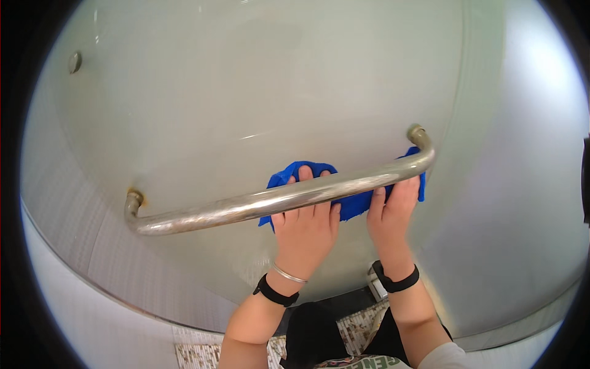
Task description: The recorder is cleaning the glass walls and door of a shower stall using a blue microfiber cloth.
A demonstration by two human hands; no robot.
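Observation:
A blue cloth [354, 206] lies against a pale frosted glass panel [258, 92], behind a curved metal bar handle [276, 200]. My left hand [304, 230] reaches under the bar with its fingers spread flat over the cloth's left part; three fingertips show above the bar. On the cloth's right part rests my right hand [391, 218], fingers stretched upward and thumb apart. The bar hides its fingertips. Between the hands the cloth is wrinkled, and its upper right corner pokes out beside the bar's right bend.
The bar's two ends are fixed to the glass, with brownish stains around the left mount [134, 197]. A round metal fitting [75, 62] sits at the upper left. A curved rim [123, 301] runs along the lower left. Below are mosaic tiles [200, 355] and a dark sill [344, 301].

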